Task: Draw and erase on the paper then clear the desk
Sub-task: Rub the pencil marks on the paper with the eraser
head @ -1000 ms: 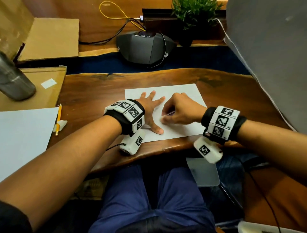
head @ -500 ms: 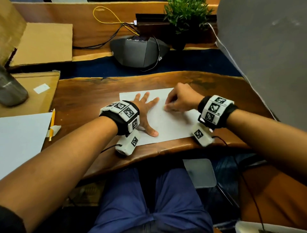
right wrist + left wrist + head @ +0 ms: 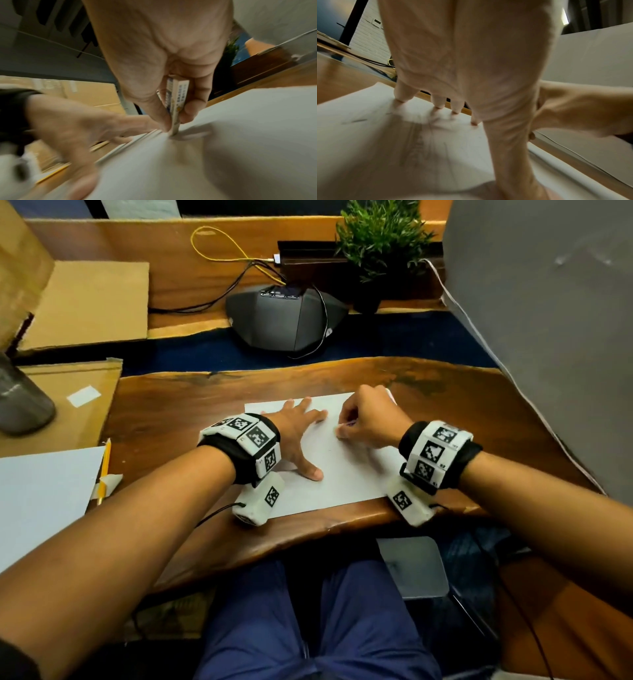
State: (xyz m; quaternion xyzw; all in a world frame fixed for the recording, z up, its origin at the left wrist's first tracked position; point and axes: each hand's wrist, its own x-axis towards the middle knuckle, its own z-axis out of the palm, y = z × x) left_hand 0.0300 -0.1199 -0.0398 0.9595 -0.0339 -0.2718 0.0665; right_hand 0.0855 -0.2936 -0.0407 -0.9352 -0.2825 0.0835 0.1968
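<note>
A white sheet of paper (image 3: pixel 346 474) lies on the wooden desk (image 3: pixel 178 419) near its front edge. My left hand (image 3: pixel 298 433) lies flat on the sheet's left part, fingers spread, and holds it down. My right hand (image 3: pixel 366 422) pinches a white eraser (image 3: pixel 175 104) in a printed sleeve between thumb and fingers, its lower end pressed on the paper (image 3: pixel 240 135). In the left wrist view faint pencil marks show on the paper (image 3: pixel 359 135) near my left fingertips (image 3: pixel 400 100). A yellow pencil (image 3: pixel 103 470) lies on the desk's left edge.
A second white sheet (image 3: pixel 41 501) lies at the left beside the pencil. A grey metal cup (image 3: pixel 20 402) stands on cardboard (image 3: pixel 82 302) at far left. A dark conference speaker (image 3: pixel 284 320) with cables and a potted plant (image 3: pixel 380 241) sit behind the desk. A grey panel (image 3: pixel 548 337) stands at right.
My right hand with the eraser has moved away from me, up the sheet toward its far edge. The left hand has stayed flat on the paper.
</note>
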